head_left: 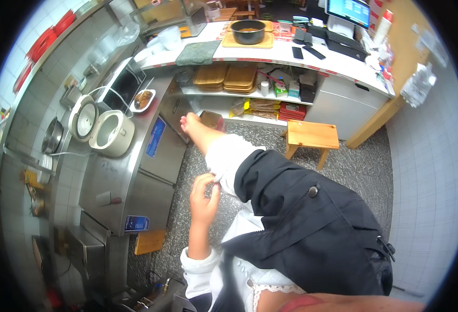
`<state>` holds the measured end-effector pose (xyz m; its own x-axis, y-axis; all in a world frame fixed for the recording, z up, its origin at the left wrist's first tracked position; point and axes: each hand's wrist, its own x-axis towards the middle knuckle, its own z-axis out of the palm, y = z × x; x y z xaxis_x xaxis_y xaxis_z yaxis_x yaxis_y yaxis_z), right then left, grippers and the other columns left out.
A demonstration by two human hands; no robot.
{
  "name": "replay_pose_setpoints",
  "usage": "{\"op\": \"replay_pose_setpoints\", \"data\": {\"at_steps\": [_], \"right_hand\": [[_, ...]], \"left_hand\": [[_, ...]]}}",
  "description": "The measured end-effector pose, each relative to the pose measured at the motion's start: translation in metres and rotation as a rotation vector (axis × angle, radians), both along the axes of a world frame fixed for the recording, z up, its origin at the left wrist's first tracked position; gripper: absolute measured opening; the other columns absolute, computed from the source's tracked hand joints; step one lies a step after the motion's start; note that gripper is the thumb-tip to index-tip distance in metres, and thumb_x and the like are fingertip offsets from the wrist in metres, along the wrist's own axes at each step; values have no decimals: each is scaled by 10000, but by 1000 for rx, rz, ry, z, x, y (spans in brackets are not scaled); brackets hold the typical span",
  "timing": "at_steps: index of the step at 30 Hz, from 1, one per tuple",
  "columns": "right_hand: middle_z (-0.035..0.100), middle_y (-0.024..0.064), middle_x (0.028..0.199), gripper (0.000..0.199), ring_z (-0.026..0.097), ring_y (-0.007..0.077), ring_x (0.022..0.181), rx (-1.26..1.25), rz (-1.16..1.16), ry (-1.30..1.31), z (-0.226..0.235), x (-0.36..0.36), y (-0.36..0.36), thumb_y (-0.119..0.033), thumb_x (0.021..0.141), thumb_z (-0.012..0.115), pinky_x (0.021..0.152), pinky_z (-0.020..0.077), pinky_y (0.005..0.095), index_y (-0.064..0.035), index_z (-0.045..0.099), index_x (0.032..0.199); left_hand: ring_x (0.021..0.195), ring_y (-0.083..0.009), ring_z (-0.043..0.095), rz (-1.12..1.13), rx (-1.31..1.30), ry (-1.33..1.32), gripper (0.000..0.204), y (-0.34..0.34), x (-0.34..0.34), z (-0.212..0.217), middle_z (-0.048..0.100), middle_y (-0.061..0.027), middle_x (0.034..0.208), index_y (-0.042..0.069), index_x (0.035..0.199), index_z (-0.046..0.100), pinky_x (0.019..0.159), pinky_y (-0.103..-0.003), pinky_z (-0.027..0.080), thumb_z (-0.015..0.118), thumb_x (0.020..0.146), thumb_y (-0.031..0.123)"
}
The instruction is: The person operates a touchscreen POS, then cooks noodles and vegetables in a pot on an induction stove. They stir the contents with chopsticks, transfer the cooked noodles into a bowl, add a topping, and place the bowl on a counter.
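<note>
Left hand [203, 198] pinches the bunched white cloth sleeve [232, 160] mid-frame; right hand [190, 124], released, curls loosely above, left of centre.

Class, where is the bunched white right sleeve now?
The white sleeve is near the head view's centre, between the black jacket sleeve and the bare right forearm, with the left hand at its lower edge.

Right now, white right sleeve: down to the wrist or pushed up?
Pushed up: the white sleeve sits bunched, leaving the forearm bare to the right hand; the left hand is at its edge.
</note>
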<state>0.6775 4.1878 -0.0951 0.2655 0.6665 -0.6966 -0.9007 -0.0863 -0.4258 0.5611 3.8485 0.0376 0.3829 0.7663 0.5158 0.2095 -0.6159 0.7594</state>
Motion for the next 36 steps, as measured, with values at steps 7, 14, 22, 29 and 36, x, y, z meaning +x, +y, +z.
{"op": "replay_pose_setpoints", "data": {"at_steps": [7,14,22,29,36], "right_hand": [[592,169,735,306,561,322,632,284,294,-48,-71,20,105,-245,884,388,556,463,434,-7,568,817],[537,88,683,110,521,209,609,723,1066,-14,-81,-97,198,-111,821,486,616,453,348,-14,527,786],[642,95,989,266,632,176,859,1358,1925,-62,94,-272,-277,-148,879,642,763,532,289,-52,539,1104],[609,67,1006,303,630,149,890,1945,2411,1035,219,-30,-571,-78,810,695,787,534,300,-75,472,1016],[607,141,945,386,639,297,816,2316,2276,1300,233,121,-680,-98,771,691,698,500,380,-42,391,1009]], "left_hand": [[868,-236,607,58,-369,-132,312,33,61,-29,612,-110,909,8,951,583,768,-342,490,667,654,61],[858,-113,594,-58,-596,-627,228,3,102,-38,634,-46,905,25,998,611,754,-275,489,694,794,83],[923,-175,628,996,-664,2,286,-125,-71,-98,664,-81,1047,91,1014,677,767,-313,510,727,786,256],[712,-240,650,2005,-970,634,271,-486,-128,-55,689,-118,787,89,813,715,651,-397,511,641,806,350],[946,-371,622,2607,-1643,579,329,-769,106,-23,654,-199,1006,42,926,704,831,-436,482,517,843,300]]}}
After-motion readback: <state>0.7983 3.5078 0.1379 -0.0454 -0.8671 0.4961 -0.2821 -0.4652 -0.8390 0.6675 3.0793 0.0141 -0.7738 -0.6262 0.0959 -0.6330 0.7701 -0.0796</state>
